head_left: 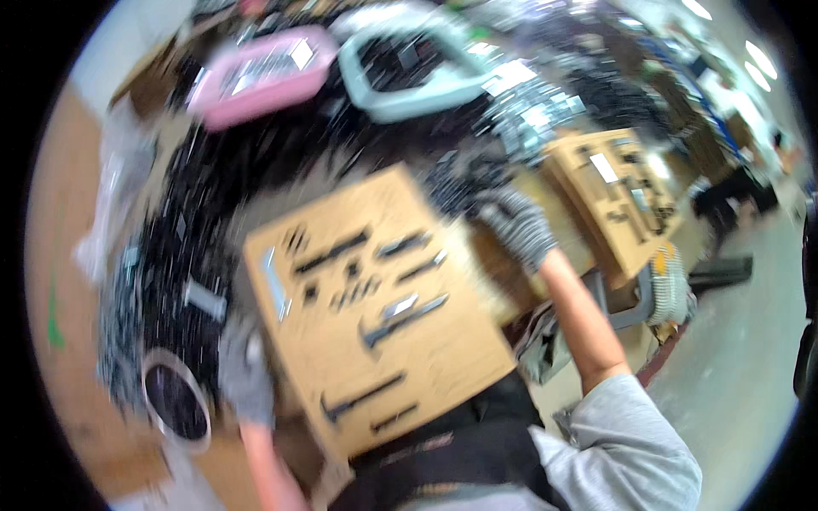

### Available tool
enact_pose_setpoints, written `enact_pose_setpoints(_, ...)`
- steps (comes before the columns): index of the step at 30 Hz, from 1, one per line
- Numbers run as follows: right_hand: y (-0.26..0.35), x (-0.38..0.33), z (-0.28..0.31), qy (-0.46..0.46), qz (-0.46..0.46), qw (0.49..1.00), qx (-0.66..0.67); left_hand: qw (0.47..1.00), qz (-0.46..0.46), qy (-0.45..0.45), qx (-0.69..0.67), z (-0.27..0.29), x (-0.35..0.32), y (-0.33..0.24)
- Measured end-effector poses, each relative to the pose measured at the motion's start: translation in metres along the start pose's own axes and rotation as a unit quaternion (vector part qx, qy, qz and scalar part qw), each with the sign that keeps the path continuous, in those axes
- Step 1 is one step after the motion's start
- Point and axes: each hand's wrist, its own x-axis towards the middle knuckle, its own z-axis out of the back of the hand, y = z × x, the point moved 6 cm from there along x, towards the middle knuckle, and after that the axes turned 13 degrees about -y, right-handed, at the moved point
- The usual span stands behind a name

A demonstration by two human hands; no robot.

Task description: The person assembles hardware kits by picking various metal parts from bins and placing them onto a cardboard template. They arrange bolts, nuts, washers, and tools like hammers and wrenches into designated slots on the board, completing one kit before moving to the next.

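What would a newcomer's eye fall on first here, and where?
Probably the large tan board at centre, bearing dark parts. Next, the pink tub at upper left and the pale blue-green tub to its right. Then the gloved left hand near the board's left edge, and gloved right hand beyond its right edge.

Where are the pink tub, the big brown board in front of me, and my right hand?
Pink tub [266,106]: head view, on its near wall.
Big brown board [441,345]: head view, on a bare patch of its surface.
Right hand [517,226]: head view, on the glove's back.
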Motion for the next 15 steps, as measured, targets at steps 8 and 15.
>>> enact_pose_setpoints(8, -0.076, 0.157, 0.071, -0.148, -0.038, 0.973, -0.173, 0.984, 0.103, -0.111, 0.092, 0.006, -0.067, 0.047)
enact_pose_setpoints(15, -0.161, 0.241, 0.021, 0.037, -0.146, 0.931, -0.334, 0.974, 0.068, -0.174, 0.132, -0.001, -0.061, 0.047)
